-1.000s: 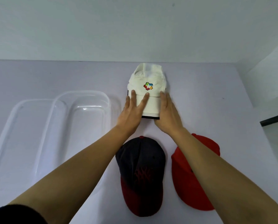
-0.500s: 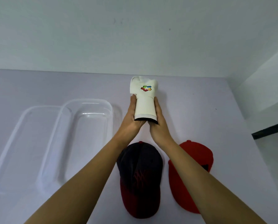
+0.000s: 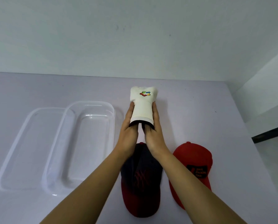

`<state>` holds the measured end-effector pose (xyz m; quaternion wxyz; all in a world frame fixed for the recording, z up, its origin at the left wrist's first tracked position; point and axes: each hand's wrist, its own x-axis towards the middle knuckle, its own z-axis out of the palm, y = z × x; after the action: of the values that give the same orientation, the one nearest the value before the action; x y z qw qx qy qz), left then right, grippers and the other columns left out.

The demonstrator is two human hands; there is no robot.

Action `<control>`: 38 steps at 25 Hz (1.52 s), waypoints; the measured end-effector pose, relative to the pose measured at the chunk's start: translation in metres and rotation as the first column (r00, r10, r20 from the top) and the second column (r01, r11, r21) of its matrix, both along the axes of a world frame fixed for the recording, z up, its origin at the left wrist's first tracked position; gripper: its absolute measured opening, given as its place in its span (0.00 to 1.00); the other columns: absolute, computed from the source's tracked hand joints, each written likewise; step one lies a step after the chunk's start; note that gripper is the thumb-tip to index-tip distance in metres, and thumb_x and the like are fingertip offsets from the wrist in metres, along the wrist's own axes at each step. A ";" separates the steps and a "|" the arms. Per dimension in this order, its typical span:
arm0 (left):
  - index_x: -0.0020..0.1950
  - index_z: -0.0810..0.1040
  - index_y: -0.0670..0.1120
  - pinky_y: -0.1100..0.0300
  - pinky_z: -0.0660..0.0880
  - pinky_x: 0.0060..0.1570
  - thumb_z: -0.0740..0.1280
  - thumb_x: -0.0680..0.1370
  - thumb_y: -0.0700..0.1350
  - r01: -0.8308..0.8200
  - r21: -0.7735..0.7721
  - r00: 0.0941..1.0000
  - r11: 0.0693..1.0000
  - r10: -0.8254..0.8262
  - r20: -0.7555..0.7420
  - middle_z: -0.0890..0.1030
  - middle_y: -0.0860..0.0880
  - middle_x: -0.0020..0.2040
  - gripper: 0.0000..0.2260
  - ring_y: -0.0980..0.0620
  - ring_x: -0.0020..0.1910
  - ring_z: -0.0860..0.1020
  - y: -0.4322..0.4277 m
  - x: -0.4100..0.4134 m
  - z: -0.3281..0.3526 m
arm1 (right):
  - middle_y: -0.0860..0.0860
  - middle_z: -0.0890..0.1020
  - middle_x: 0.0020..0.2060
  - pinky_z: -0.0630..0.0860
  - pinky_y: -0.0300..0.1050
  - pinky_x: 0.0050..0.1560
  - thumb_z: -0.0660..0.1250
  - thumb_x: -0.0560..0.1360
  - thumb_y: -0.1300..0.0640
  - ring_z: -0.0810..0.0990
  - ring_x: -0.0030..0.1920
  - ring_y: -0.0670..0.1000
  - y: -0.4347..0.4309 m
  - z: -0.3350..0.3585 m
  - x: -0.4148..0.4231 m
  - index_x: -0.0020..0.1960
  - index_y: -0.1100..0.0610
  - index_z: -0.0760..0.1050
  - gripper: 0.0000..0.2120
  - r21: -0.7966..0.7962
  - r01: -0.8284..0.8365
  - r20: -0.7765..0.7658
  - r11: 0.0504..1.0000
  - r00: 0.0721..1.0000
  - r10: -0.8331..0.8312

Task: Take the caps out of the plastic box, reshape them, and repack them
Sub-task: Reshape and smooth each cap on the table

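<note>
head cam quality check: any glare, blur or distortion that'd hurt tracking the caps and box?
Head view: soft even light, faint shadows; the white cap pressed between left hand and right hand is sharp, logo legible; clear plastic box and lid show only as rim highlights, low contrast on the table; dark cap loses detail, red cap fine; wide-angle stretches the forearms.

Left hand [image 3: 128,133]: forearm bare, extended forward; palm turned inward, fingers [image 3: 130,110] straight along left side of the rolled white cap [image 3: 142,107]. Right hand [image 3: 154,135]: mirrored, palm inward on the cap's right side; both clasp it, thumbs tucked beneath.
</note>
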<state>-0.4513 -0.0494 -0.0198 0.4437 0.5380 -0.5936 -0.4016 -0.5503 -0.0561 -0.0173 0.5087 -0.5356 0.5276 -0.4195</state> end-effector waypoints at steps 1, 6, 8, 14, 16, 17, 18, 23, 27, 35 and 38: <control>0.77 0.58 0.48 0.74 0.64 0.65 0.56 0.82 0.39 -0.008 0.025 0.999 1.000 0.009 -0.036 0.66 0.58 0.71 0.23 0.74 0.64 0.68 -0.001 0.005 0.003 | 0.33 0.58 0.68 0.63 0.21 0.61 0.57 0.79 0.67 0.60 0.61 0.20 -0.003 0.002 -0.006 0.76 0.52 0.47 0.31 -0.006 -0.012 -0.022 1.000 1.000 0.012; 0.72 0.51 0.62 0.82 0.54 0.64 0.55 0.81 0.34 0.050 0.020 0.998 0.999 -0.051 0.040 0.50 0.57 0.76 0.29 0.82 0.66 0.50 -0.007 0.029 0.006 | 0.53 0.53 0.77 0.58 0.44 0.74 0.57 0.75 0.63 0.56 0.76 0.49 -0.019 0.005 -0.039 0.77 0.55 0.41 0.36 -0.169 -0.103 -0.246 0.980 0.968 0.060; 0.73 0.51 0.59 0.79 0.57 0.65 0.55 0.81 0.36 0.046 -0.004 0.996 0.999 -0.046 -0.079 0.54 0.61 0.75 0.26 0.80 0.67 0.55 -0.002 0.018 0.009 | 0.50 0.54 0.77 0.60 0.44 0.74 0.57 0.77 0.63 0.57 0.75 0.43 -0.016 0.010 -0.030 0.77 0.53 0.43 0.34 -0.146 -0.061 -0.134 0.987 0.990 0.042; 0.74 0.50 0.58 0.67 0.61 0.71 0.54 0.81 0.44 -0.030 0.048 0.938 0.998 0.045 -0.343 0.58 0.58 0.76 0.24 0.67 0.73 0.59 0.004 0.002 0.006 | 0.38 0.62 0.69 0.66 0.31 0.66 0.57 0.79 0.66 0.65 0.64 0.28 0.002 0.021 -0.004 0.76 0.52 0.50 0.30 -0.054 0.014 0.180 0.998 0.984 -0.004; 0.74 0.50 0.56 0.71 0.60 0.69 0.54 0.80 0.45 0.001 0.007 0.955 1.000 0.001 -0.297 0.58 0.61 0.74 0.25 0.69 0.72 0.60 0.001 0.005 0.011 | 0.41 0.58 0.71 0.65 0.26 0.64 0.56 0.79 0.69 0.63 0.63 0.24 -0.001 0.018 -0.010 0.75 0.52 0.48 0.31 -0.093 0.005 0.186 0.996 0.982 0.013; 0.75 0.49 0.54 0.72 0.60 0.68 0.54 0.80 0.45 0.007 -0.011 0.958 1.000 -0.009 -0.286 0.58 0.61 0.74 0.25 0.70 0.71 0.60 0.000 0.004 0.013 | 0.42 0.58 0.72 0.65 0.26 0.64 0.56 0.79 0.70 0.63 0.63 0.24 -0.001 0.019 -0.010 0.75 0.52 0.48 0.31 -0.112 0.000 0.177 0.994 0.984 0.020; 0.75 0.48 0.53 0.72 0.61 0.68 0.54 0.79 0.45 -0.001 -0.010 0.951 1.000 -0.002 -0.310 0.59 0.60 0.74 0.26 0.70 0.71 0.60 0.002 0.001 0.018 | 0.42 0.59 0.72 0.65 0.29 0.66 0.56 0.79 0.69 0.63 0.64 0.26 -0.001 0.021 -0.008 0.76 0.51 0.49 0.30 -0.124 0.018 0.165 0.992 0.986 0.003; 0.75 0.47 0.58 0.72 0.59 0.69 0.62 0.72 0.42 0.200 0.027 0.980 0.979 -0.199 -0.026 0.55 0.63 0.75 0.37 0.71 0.72 0.57 0.008 0.036 0.021 | 0.51 0.52 0.77 0.59 0.54 0.75 0.58 0.78 0.58 0.54 0.76 0.48 -0.001 0.012 -0.030 0.76 0.43 0.49 0.31 -0.259 -0.082 -0.036 0.962 0.997 0.075; 0.72 0.55 0.62 0.67 0.54 0.72 0.65 0.64 0.49 0.321 0.127 0.929 0.938 -0.285 -0.238 0.55 0.62 0.76 0.38 0.65 0.75 0.54 -0.009 0.078 0.044 | 0.55 0.44 0.77 0.53 0.43 0.75 0.61 0.77 0.44 0.45 0.77 0.50 -0.003 0.007 -0.055 0.73 0.36 0.50 0.30 -0.350 -0.202 -0.165 0.915 0.974 0.152; 0.52 0.81 0.46 0.64 0.77 0.55 0.56 0.81 0.51 0.233 0.327 0.919 0.916 -0.098 -0.381 0.86 0.51 0.49 0.15 0.56 0.51 0.83 -0.051 0.061 0.080 | 0.56 0.43 0.77 0.56 0.51 0.75 0.59 0.78 0.41 0.47 0.77 0.52 0.004 0.011 -0.045 0.74 0.45 0.52 0.29 -0.393 -0.312 -0.279 0.865 0.937 0.211; 0.48 0.83 0.43 0.63 0.80 0.50 0.60 0.80 0.47 0.158 0.264 0.912 0.951 -0.038 -0.408 0.87 0.48 0.44 0.13 0.53 0.45 0.84 -0.048 0.065 0.087 | 0.49 0.40 0.77 0.63 0.39 0.70 0.64 0.75 0.65 0.45 0.76 0.42 0.002 0.009 -0.056 0.74 0.37 0.41 0.42 -0.374 -0.459 -0.538 0.806 0.815 0.214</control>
<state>-0.3860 -0.0975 0.0668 0.4498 0.4738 -0.4519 -0.6074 -0.6065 -0.0536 -0.0088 0.2811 -0.8186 0.4046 -0.2951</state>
